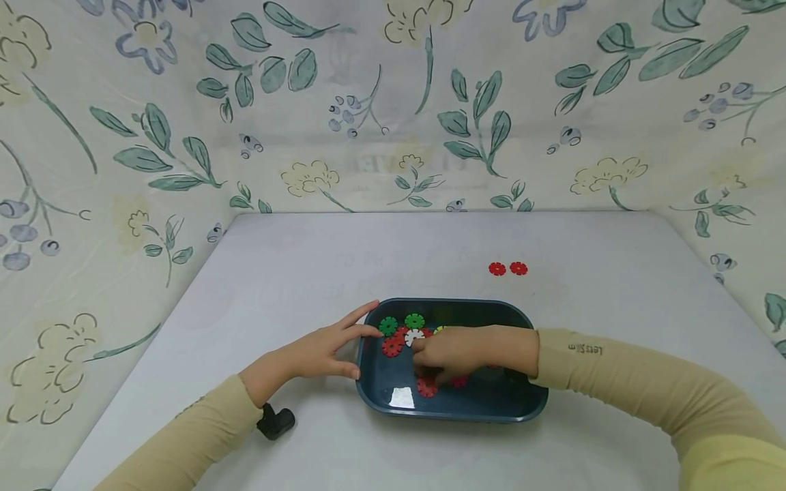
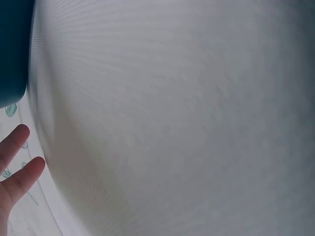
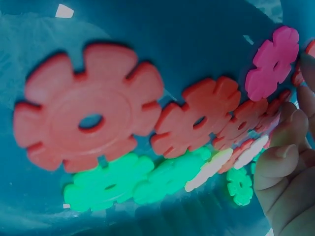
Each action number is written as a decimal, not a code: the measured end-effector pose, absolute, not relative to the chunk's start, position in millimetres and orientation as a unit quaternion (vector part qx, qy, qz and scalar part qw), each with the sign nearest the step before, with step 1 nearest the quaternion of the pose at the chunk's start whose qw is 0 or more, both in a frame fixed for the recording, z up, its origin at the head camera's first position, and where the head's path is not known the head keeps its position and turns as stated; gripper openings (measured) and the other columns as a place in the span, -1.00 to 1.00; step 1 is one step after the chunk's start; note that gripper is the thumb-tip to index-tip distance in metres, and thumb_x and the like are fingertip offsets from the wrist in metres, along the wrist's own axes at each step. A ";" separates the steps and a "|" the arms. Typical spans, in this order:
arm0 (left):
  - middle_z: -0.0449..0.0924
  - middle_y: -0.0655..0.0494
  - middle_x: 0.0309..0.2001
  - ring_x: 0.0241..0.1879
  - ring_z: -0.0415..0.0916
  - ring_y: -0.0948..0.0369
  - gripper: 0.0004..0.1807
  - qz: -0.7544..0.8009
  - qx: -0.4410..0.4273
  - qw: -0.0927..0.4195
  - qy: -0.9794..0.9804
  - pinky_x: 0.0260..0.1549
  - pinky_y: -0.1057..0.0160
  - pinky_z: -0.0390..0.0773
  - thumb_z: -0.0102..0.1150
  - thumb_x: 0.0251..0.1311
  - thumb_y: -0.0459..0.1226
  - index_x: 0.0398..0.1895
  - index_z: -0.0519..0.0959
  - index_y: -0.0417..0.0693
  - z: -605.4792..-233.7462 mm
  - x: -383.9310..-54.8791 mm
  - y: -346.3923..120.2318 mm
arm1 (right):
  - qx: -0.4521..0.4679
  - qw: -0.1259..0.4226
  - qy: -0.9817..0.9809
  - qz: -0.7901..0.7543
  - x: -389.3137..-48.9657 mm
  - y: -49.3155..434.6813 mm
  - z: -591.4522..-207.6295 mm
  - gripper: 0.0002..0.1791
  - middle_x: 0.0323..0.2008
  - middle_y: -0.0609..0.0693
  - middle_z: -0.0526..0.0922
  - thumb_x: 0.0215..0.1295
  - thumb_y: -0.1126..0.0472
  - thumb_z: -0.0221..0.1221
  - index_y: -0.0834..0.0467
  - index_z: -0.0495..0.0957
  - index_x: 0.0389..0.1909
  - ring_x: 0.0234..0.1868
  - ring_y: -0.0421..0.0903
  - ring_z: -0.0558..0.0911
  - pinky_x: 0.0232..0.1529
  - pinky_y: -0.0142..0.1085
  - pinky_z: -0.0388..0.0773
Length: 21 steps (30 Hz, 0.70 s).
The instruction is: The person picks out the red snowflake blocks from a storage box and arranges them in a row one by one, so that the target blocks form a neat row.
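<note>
A dark blue tray (image 1: pixel 454 413) holds several notched plastic building discs. Green discs (image 1: pixel 388 326), red discs (image 1: pixel 391 347) and a white disc (image 1: pixel 414 337) lie toward its left side. My left hand (image 1: pixel 322 351) has its fingers spread at the tray's left rim, with the thumb lower down the same side. My right hand (image 1: pixel 457 349) reaches down inside the tray with bent fingers, among the discs. In the right wrist view its fingers (image 3: pixel 285 167) are beside a pink disc (image 3: pixel 265 59) and a white one; I cannot tell whether they pinch a disc.
Two red discs (image 1: pixel 497 269) lie side by side on the white table (image 1: pixel 295 266) behind the tray. A small black object (image 1: pixel 276 423) is beside the left wrist. Floral cloth (image 1: pixel 393 150) hangs at the back and sides.
</note>
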<state>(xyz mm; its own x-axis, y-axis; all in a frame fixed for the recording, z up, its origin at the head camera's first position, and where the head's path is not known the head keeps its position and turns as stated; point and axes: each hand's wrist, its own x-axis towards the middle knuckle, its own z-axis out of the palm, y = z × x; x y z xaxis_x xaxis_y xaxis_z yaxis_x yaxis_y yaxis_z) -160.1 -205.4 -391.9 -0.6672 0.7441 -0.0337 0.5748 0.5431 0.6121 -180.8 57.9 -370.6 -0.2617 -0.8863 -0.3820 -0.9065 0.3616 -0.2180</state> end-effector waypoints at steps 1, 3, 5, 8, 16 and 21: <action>-0.33 0.18 0.46 0.39 -0.08 -0.01 -0.32 0.290 0.381 0.147 0.866 0.11 -0.11 0.32 0.21 0.02 0.08 0.23 0.30 0.14 -391.8 -160.1 -205.4 | -0.563 0.229 0.794 0.021 -180.3 57.9 -370.5 -0.67 -0.24 -0.15 0.48 0.11 0.08 0.28 0.02 0.54 -0.08 -0.31 -0.35 0.47 -0.24 -0.59 0.44; -0.33 0.17 0.46 0.39 -0.08 -0.01 -0.32 0.291 0.381 0.147 0.865 0.11 -0.11 0.31 0.20 0.02 0.10 0.23 0.30 0.14 -391.7 -160.2 -205.5 | -0.561 0.239 0.793 0.018 -179.5 57.8 -370.1 -0.62 -0.22 -0.15 0.48 0.10 0.07 0.29 0.02 0.52 -0.04 -0.27 -0.35 0.47 -0.21 -0.59 0.44; -0.33 0.17 0.46 0.39 -0.09 -0.02 -0.31 0.293 0.382 0.148 0.864 0.11 -0.11 0.31 0.18 0.02 0.13 0.23 0.30 0.14 -391.8 -160.2 -205.6 | -0.561 0.246 0.790 0.014 -178.7 57.6 -369.7 -0.58 -0.19 -0.16 0.48 0.09 0.07 0.29 0.01 0.51 0.00 -0.24 -0.35 0.47 -0.19 -0.58 0.44; -0.33 0.17 0.46 0.39 -0.09 -0.02 -0.29 0.294 0.383 0.149 0.863 0.11 -0.12 0.31 0.12 0.01 0.19 0.23 0.30 0.14 -391.9 -160.4 -206.0 | -0.572 0.245 0.782 0.012 -178.1 57.3 -369.6 -0.57 -0.17 -0.15 0.48 0.09 0.07 0.29 0.02 0.50 0.01 -0.21 -0.34 0.47 -0.18 -0.58 0.44; -0.33 0.17 0.46 0.39 -0.08 0.00 -0.31 0.293 0.388 0.144 0.862 0.10 -0.10 0.32 0.16 0.03 0.14 0.23 0.30 0.14 -392.5 -161.1 -206.4 | -0.607 0.203 0.768 0.005 -181.2 58.6 -371.5 -0.74 -0.20 -0.12 0.49 0.18 0.15 0.22 0.02 0.58 -0.09 -0.22 -0.33 0.51 -0.18 -0.61 0.43; -0.34 0.18 0.46 0.39 -0.08 -0.01 -0.30 0.293 0.387 0.146 0.862 0.10 -0.11 0.32 0.14 0.02 0.17 0.23 0.29 0.14 -392.8 -161.1 -206.5 | -0.605 0.221 0.765 -0.006 -181.4 57.2 -371.7 -0.67 -0.18 -0.13 0.48 0.14 0.07 0.25 0.01 0.55 -0.05 -0.23 -0.34 0.49 -0.17 -0.61 0.42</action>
<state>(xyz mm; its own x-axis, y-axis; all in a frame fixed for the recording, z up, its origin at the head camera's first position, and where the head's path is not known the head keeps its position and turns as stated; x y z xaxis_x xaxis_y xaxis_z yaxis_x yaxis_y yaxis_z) -161.1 -206.5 -392.8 -0.6582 0.7524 -0.0246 0.5819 0.5292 0.6176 -181.4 57.2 -371.7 -0.1698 -0.9284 -0.3304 -0.9230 0.2673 -0.2768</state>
